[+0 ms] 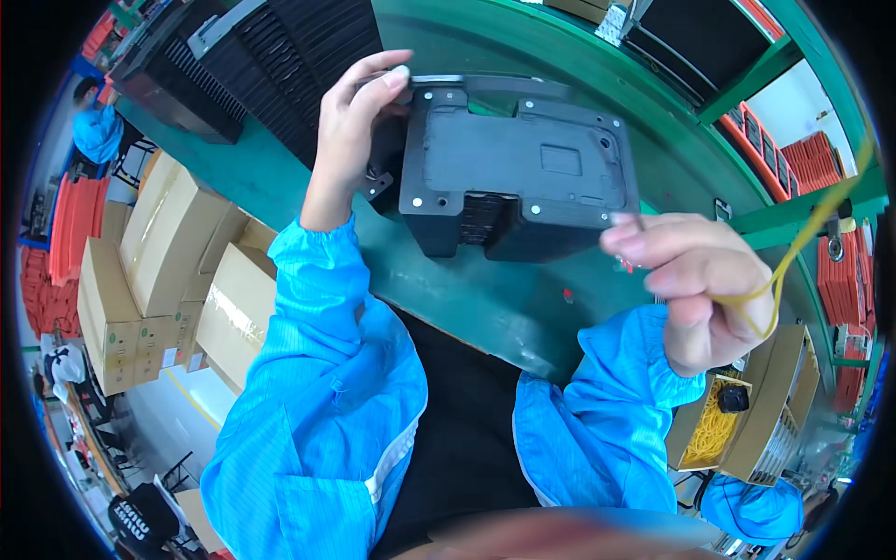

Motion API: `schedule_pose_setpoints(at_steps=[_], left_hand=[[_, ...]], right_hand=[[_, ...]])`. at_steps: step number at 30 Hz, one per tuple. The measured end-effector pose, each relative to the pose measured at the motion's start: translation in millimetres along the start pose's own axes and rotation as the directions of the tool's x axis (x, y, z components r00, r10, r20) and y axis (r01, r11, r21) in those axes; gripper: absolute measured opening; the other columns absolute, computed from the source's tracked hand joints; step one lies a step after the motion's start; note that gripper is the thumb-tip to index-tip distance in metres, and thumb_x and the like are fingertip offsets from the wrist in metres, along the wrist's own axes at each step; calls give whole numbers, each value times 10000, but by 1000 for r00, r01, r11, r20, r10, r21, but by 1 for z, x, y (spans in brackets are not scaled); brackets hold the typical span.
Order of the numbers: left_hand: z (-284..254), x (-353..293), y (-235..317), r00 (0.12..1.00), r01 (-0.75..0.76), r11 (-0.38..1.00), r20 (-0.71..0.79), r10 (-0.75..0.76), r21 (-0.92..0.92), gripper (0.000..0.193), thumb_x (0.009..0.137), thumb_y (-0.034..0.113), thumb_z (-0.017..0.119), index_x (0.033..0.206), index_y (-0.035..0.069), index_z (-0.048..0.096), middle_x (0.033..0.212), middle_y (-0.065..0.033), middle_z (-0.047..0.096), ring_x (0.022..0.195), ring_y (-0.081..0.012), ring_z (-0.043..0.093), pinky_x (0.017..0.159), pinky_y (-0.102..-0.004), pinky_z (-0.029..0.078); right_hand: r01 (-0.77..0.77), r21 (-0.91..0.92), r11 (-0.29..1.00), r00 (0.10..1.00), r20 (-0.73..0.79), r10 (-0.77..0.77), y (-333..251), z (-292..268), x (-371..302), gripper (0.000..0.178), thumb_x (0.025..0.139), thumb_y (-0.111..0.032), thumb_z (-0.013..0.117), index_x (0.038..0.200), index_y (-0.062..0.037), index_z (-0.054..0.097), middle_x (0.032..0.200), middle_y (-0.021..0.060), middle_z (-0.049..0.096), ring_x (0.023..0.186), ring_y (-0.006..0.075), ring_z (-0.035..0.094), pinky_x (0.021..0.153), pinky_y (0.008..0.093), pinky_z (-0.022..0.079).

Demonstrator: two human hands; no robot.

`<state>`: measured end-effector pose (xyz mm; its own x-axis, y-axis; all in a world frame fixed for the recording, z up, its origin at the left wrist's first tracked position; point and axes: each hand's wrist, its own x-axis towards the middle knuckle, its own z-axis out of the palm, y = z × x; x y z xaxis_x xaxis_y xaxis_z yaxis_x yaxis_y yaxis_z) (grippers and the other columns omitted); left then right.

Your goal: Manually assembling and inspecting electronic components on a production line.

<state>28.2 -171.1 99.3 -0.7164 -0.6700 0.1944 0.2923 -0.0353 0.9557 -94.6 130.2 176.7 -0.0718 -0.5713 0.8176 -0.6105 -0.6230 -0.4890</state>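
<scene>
A black block-shaped stack (523, 168), with a recessed top plate, round light studs and a notch in its near side, stands on the green workbench (448, 299). At its far left corner my left hand (359, 117) is closed, thumb and fingers on the end of a thin dark plate (495, 82) along the far edge. My right hand (700, 280) is closed by the near right corner, with a yellow cord (812, 233) looped through its curled fingers and running up to the right. Something small and dark shows at its fingertips, too blurred to name.
Tall black finned stacks (289, 65) stand at the back left. Cardboard boxes (168, 243) are piled left of the bench. A box of yellow cords (717, 425) sits at lower right. A red bit (567, 295) lies on the bench. Another person (96, 131) sits far left.
</scene>
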Motion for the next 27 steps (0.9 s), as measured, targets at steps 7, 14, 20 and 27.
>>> schedule_pose_setpoints(at_steps=[7, 14, 20, 27], left_hand=[[-62, -21, -48, 944, -223, 570, 28, 329, 791, 700, 712, 299, 903, 1321, 75, 639, 1266, -177, 573, 1161, -294, 601, 1034, -395, 484], [-76, -57, -60, 952, -237, 394, 131, 278, 888, 754, 707, 329, 916, 1352, 91, 608, 1443, -222, 446, 1332, -398, 492, 1114, -451, 439], [-81, -72, -74, 938, -246, 462, 89, 335, 852, 798, 744, 367, 903, 1407, 89, 557, 1460, -221, 450, 1349, -408, 489, 1117, -448, 443], [-115, -115, -52, 939, -133, 627, -104, 327, 768, 602, 855, 273, 818, 1371, 66, 585, 1366, -191, 556, 1252, -341, 576, 1031, -421, 495]], right_hand=[[-147, -217, 965, 984, -129, 122, -3, -13, -4, 313, 1027, -238, 638, 980, 71, 626, 964, 266, 706, 858, 342, 730, 853, 517, 608], [-195, -224, 955, 959, -249, 138, 6, -10, -2, 229, 962, -151, 711, 946, 74, 668, 918, 237, 733, 831, 301, 735, 794, 423, 625], [-487, -410, 772, 808, -547, 219, 7, -36, -13, 287, 1070, -206, 581, 1115, 62, 671, 1027, 180, 737, 877, 216, 724, 837, 342, 596], [-635, -633, 444, 762, -608, 222, 10, -83, -25, 420, 1096, -339, 519, 1298, -4, 671, 1071, 66, 742, 827, 110, 641, 779, 246, 521]])
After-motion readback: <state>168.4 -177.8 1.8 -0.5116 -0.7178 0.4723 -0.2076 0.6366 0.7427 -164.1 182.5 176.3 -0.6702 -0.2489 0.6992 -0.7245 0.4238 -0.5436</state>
